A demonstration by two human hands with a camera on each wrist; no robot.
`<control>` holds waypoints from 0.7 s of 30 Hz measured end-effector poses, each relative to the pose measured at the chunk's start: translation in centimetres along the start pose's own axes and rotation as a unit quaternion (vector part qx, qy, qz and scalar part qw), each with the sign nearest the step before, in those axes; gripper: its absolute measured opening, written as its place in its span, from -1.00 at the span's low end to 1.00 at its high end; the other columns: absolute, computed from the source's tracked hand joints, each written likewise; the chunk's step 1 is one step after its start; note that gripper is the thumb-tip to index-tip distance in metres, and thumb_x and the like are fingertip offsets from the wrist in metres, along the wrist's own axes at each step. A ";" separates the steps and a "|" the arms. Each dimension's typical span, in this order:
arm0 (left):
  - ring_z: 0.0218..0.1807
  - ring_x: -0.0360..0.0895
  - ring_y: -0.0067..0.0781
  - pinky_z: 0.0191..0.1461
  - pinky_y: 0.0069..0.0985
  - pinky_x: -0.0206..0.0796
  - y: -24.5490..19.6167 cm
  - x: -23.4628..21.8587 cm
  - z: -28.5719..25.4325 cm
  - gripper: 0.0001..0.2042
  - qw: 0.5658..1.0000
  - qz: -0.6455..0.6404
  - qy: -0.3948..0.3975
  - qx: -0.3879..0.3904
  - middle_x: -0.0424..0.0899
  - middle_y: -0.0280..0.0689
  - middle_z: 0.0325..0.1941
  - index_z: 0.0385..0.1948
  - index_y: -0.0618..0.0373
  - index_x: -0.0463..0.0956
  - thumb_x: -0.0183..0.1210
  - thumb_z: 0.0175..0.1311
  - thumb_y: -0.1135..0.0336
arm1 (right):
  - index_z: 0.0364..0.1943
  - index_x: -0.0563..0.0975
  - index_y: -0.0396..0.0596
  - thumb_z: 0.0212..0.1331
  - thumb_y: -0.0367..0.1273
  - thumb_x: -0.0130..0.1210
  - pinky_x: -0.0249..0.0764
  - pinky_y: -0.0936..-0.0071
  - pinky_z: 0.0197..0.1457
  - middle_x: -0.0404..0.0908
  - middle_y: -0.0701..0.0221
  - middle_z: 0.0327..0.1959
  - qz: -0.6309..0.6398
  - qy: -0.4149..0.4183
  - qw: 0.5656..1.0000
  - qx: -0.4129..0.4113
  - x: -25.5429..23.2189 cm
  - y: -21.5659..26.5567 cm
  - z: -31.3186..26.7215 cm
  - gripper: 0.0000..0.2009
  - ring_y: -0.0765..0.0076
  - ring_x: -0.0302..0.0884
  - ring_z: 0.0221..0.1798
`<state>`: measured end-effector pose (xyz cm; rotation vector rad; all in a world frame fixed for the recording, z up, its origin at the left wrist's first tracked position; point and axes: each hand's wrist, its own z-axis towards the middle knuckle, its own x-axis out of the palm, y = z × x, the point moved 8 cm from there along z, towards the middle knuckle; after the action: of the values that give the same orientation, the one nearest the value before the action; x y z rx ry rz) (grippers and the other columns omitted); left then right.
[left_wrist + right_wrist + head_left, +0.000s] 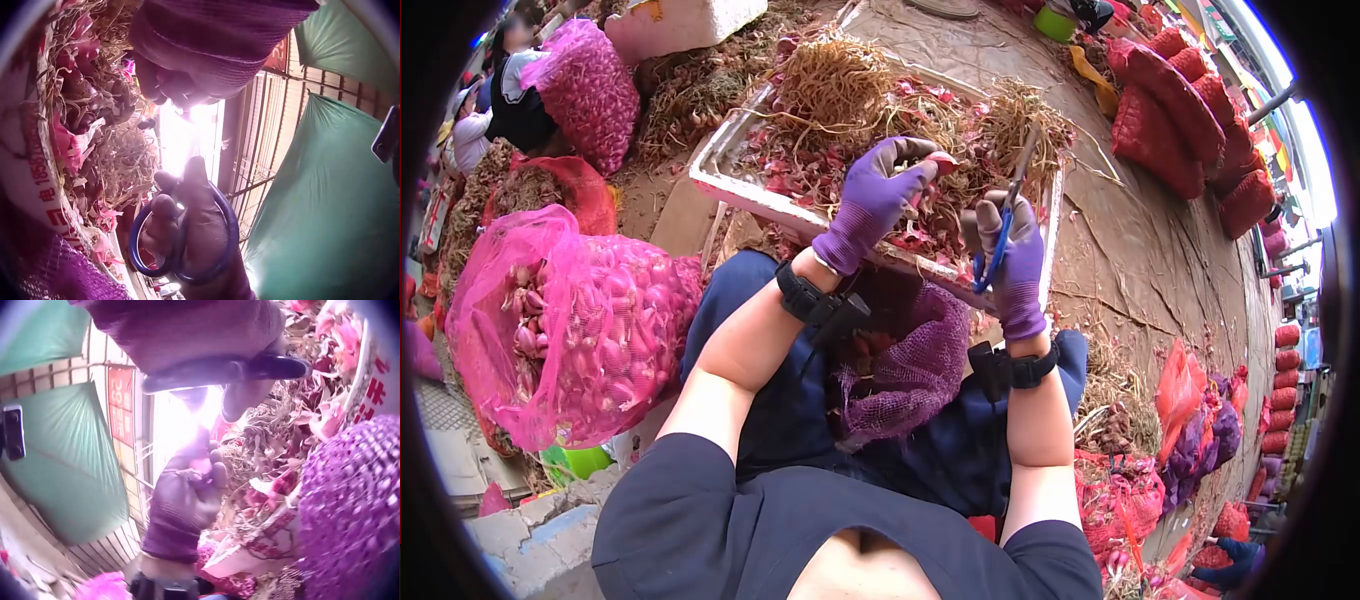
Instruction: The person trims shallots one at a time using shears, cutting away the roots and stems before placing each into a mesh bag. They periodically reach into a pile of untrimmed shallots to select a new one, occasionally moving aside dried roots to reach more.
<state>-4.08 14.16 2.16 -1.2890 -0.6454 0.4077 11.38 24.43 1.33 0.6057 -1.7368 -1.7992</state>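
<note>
My left hand (878, 195), in a purple glove with grey fingers, curls over the tray and pinches a reddish shallot (943, 163). In the right wrist view the shallot (201, 465) is a small pink shape at the fingertips, blurred by glare. My right hand (1020, 262), gloved alike, grips scissors (1003, 247) with blue handles, the blades pointing up and away from me. Its fingers and thumb pass through the handle loops (232, 225). Below both hands lies a white foam tray (785, 208) with dry roots, stalks and pink skins (800, 175).
Between my knees sits a purple mesh bag (910, 380). A large pink net bag of shallots (615, 340) stands at my left. Red sacks (1170, 120) are stacked at the far right. Piled dry stalks (710, 95) lie beyond the tray, and people (515, 95) are at the far left.
</note>
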 end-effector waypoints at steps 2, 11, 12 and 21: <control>-0.26 0.50 -0.72 -0.18 -0.74 0.37 1.5 1.3 -0.1 -0.72 0.993 -0.092 0.055 -0.042 0.63 -0.36 -0.15 0.02 0.26 0.46 0.10 0.35 0.33 | -0.02 0.40 -0.11 0.17 -0.29 0.28 0.44 0.69 -0.30 0.62 0.43 -0.31 0.056 0.005 0.998 -0.022 1.0 0.1 0.0 -0.62 0.61 0.55 -0.31; -0.19 0.55 -0.64 -0.09 -0.63 0.44 2.2 5.5 -1.8 -0.43 0.963 -0.137 0.230 -0.039 0.48 -0.24 0.18 0.37 0.24 0.10 0.04 0.32 0.46 | 0.02 0.37 -0.17 0.20 -0.43 0.19 0.60 0.62 -0.32 0.60 0.35 -0.29 0.180 -0.004 0.981 0.070 1.0 -1.0 0.6 -0.66 0.52 0.61 -0.29; -0.19 0.55 -0.64 -0.09 -0.63 0.44 1.8 5.6 -1.8 -0.43 0.963 -0.136 0.230 -0.039 0.48 -0.24 0.18 0.37 0.24 0.10 0.04 0.32 0.46 | 0.01 0.37 -0.17 0.23 -0.42 0.16 0.60 0.61 -0.32 0.60 0.37 -0.30 0.231 0.020 0.969 0.084 1.2 -1.3 0.7 -0.68 0.51 0.61 -0.30; 0.13 0.47 -0.59 0.18 -0.57 0.33 1.3 4.5 0.4 -0.39 0.948 0.190 0.170 0.189 0.37 -0.31 0.31 0.33 0.23 0.19 0.16 0.19 0.50 | -0.07 0.41 -0.12 0.35 -0.39 0.01 0.54 0.54 -0.23 0.57 0.43 -0.26 0.315 0.011 0.946 0.082 -0.7 -1.9 1.6 -0.84 0.52 0.56 -0.23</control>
<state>-0.82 17.50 1.89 -1.0733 -0.0164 0.5768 10.66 26.09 -0.51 0.0996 -1.8063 -1.2052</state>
